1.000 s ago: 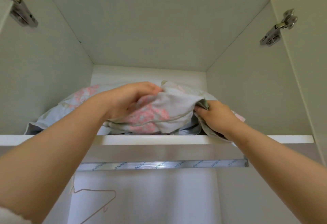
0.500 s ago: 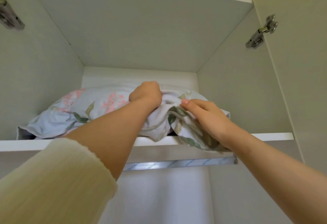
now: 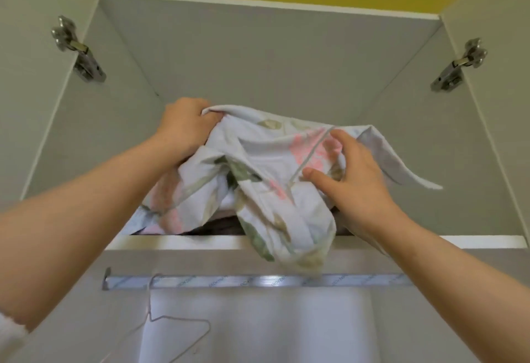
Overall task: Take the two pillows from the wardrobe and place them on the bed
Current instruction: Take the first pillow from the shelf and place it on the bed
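A pale blue pillow (image 3: 258, 179) with pink flowers and green leaves sits bunched on the wardrobe's top shelf (image 3: 473, 241). Part of its cover hangs over the shelf's front edge. My left hand (image 3: 185, 125) is clenched on the cover's upper left fold. My right hand (image 3: 352, 179) presses on the pillow's right side, thumb and fingers curled around the fabric. Something darker lies under the pillow; I cannot tell if it is a second pillow.
Both wardrobe doors stand open, with metal hinges at the left (image 3: 79, 52) and right (image 3: 459, 65). Below the shelf runs a hanging rail (image 3: 258, 281) with a thin wire hanger (image 3: 177, 325) at the left. A white garment hangs under the rail.
The pillow has been gathered up and pulled forward, its cover now spilling over the shelf edge. Both hands have risen with it, and my view has shifted back.
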`<action>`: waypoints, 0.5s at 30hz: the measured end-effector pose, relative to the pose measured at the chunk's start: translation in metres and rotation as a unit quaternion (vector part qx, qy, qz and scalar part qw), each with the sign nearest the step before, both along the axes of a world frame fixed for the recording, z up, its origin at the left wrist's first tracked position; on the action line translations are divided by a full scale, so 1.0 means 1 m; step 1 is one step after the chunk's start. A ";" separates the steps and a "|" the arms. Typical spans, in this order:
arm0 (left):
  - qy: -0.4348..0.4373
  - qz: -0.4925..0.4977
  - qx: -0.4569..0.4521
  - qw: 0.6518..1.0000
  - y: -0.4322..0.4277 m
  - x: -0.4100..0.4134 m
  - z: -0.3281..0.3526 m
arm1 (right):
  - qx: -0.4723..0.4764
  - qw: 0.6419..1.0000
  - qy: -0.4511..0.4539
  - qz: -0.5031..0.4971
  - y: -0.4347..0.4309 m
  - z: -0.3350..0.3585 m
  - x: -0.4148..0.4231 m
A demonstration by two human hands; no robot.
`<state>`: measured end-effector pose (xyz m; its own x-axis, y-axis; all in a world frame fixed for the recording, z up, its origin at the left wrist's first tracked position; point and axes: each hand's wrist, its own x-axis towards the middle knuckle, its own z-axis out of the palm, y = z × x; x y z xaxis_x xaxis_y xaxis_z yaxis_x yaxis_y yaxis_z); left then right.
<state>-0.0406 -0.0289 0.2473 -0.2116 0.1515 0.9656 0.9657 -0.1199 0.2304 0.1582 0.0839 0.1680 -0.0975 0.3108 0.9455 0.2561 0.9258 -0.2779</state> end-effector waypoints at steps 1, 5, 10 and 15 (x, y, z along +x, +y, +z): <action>0.006 -0.001 -0.004 1.000 -0.007 -0.004 -0.011 | 0.016 0.999 0.016 -0.037 -0.004 0.003 -0.001; 0.022 0.046 0.030 0.998 -0.037 -0.013 -0.036 | 0.110 0.976 0.074 -0.173 -0.019 0.016 0.000; 0.035 0.007 -0.170 0.985 -0.037 0.016 -0.042 | 0.003 0.987 -0.065 -0.146 -0.012 0.023 -0.013; 0.095 0.193 -0.358 0.909 0.010 0.029 -0.063 | -0.060 0.974 -0.180 -0.124 0.003 0.023 -0.032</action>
